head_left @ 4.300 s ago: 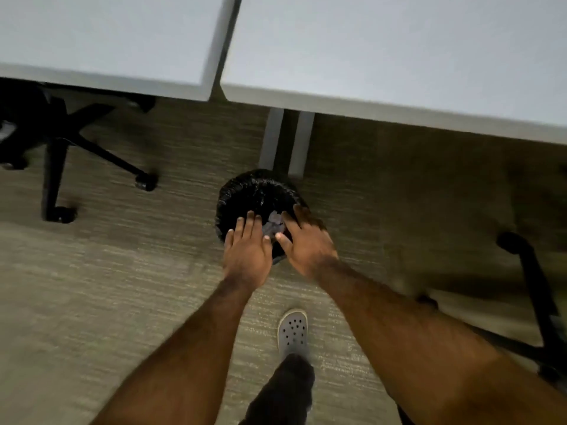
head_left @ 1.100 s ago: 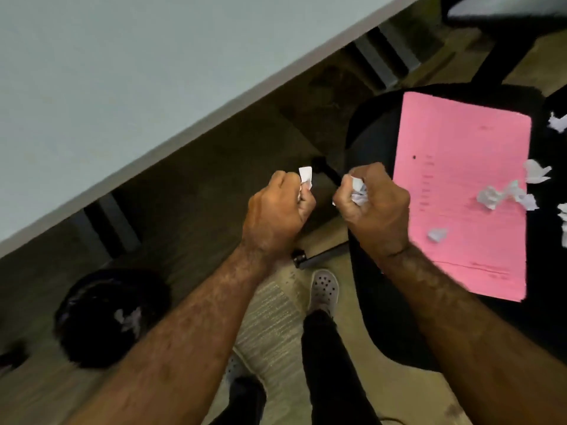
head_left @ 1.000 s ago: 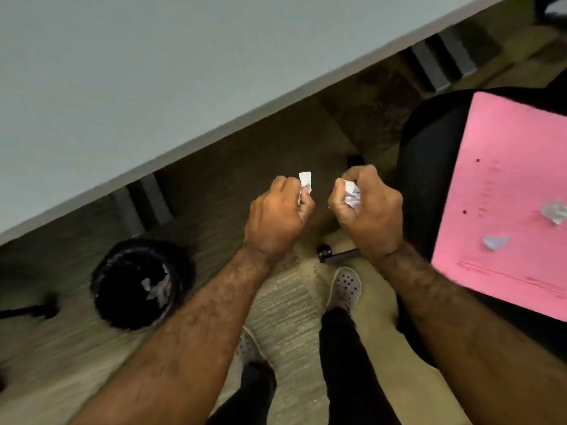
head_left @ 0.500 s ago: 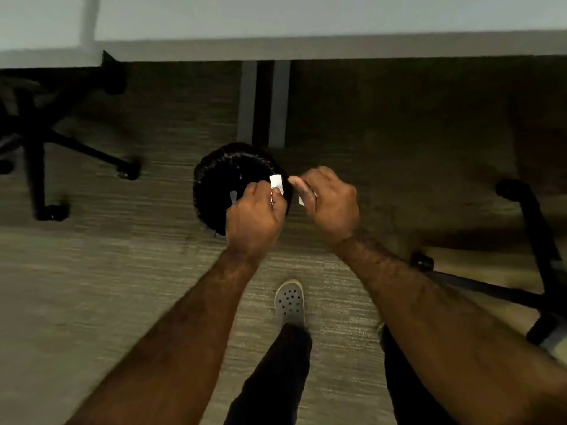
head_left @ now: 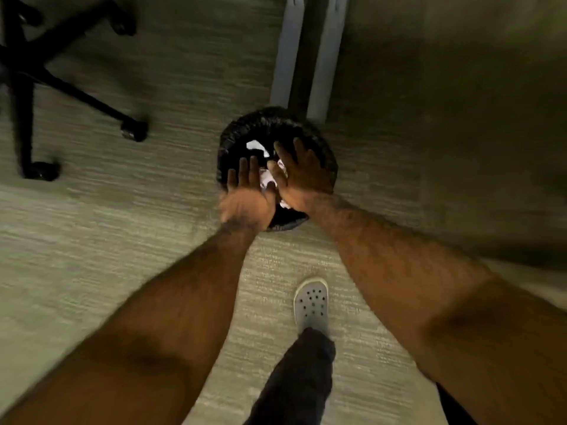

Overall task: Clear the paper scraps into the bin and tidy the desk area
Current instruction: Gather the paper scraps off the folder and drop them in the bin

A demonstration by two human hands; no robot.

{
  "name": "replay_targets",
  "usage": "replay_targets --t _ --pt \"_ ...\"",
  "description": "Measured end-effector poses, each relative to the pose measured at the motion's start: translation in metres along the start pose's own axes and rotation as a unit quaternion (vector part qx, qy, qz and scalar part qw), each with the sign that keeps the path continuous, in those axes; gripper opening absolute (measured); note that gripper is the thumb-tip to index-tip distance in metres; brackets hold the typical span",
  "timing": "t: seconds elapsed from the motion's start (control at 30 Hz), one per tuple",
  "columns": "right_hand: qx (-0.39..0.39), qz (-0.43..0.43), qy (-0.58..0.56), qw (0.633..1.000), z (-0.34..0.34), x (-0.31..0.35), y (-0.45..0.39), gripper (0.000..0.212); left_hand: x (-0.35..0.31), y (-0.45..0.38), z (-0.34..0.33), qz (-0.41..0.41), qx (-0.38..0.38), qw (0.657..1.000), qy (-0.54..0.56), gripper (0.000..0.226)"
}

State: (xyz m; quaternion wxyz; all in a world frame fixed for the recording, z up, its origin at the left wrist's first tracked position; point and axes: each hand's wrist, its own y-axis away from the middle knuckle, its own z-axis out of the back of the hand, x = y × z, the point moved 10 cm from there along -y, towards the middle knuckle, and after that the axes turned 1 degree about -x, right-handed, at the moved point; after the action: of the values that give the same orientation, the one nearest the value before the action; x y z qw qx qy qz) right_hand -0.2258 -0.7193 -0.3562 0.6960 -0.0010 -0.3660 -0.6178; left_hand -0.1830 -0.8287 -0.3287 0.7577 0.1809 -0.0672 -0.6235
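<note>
A round bin (head_left: 322,154) lined with a black bag stands on the carpet below me. White paper scraps (head_left: 256,146) lie inside it, some showing between my hands. My left hand (head_left: 248,196) is spread flat, fingers apart, over the bin's near rim. My right hand (head_left: 299,176) is also spread open above the bin's mouth, beside the left. Neither hand holds anything that I can see. The frame is blurred by motion.
Two grey desk legs (head_left: 306,53) stand just behind the bin. A black office chair base with castors (head_left: 27,87) is at the left. My grey clog (head_left: 311,303) and dark trouser leg are on the carpet in front of the bin.
Both fists, which gripped paper scraps half a second ago, have opened over the bin. More white scraps now lie in the bin. The view has dropped closer to the floor.
</note>
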Motion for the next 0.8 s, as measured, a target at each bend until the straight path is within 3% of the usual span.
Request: replay_targets --t 0.23,0.4,0.67,0.8 --pt "-0.023 0.066 0.075 0.995 0.026 0.007 0.038 0.061 -0.008 0.022 0.016 0.0 -0.006 1.0 -0.018 0.069" --pt "-0.025 0.06 0.059 0.996 0.067 0.016 0.074 0.067 -0.028 0.043 0.063 -0.01 -0.011 1.0 -0.003 0.068" --pt "-0.07 0.033 0.026 0.997 0.183 0.014 0.17 0.078 -0.114 0.108 0.14 -0.074 0.001 0.997 0.022 0.076" --pt "-0.09 0.01 0.01 0.996 0.239 -0.002 0.22 0.092 -0.177 0.144 0.17 -0.139 0.025 0.99 0.017 0.061"
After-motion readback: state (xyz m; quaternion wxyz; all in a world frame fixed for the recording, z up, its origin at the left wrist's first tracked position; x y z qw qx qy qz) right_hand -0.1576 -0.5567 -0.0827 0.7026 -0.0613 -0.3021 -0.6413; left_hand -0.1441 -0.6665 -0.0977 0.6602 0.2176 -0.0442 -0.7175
